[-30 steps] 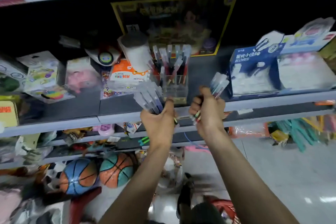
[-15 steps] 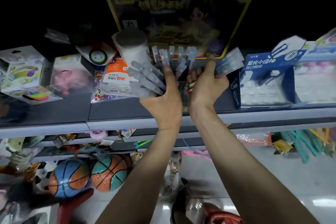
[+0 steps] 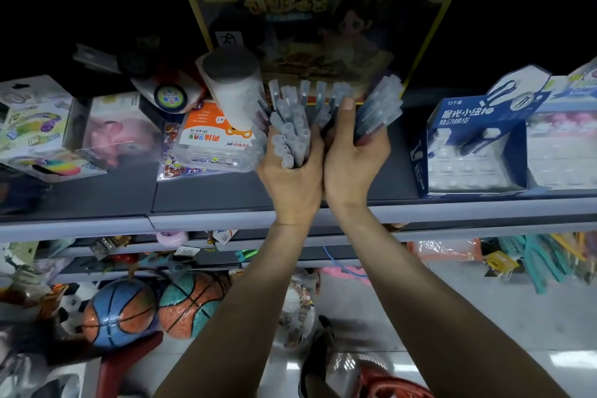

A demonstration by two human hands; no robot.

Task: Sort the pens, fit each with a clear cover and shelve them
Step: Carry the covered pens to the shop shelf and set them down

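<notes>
My left hand (image 3: pixel 292 186) grips a bundle of pens with clear caps (image 3: pixel 289 136), their cap ends fanned up and to the left over the shelf. Side by side with it, my right hand (image 3: pixel 352 165) grips a second bundle of capped pens (image 3: pixel 379 110) that tilts up to the right. Just behind both hands, several more capped pens (image 3: pixel 310 92) stand upright; whatever holds them is hidden by my hands.
The grey shelf (image 3: pixel 206 197) carries a white cylinder (image 3: pixel 234 87), an orange-labelled clear case (image 3: pixel 210 142) and toy boxes at the left, and a blue eraser box (image 3: pixel 475 142) at the right. A yellow-framed box (image 3: pixel 323 32) stands behind. Basketballs (image 3: pixel 122 313) lie below.
Both hands have gone up from the shelf's front edge and in over the shelf with their pen bundles, now close together in front of the standing pens.
</notes>
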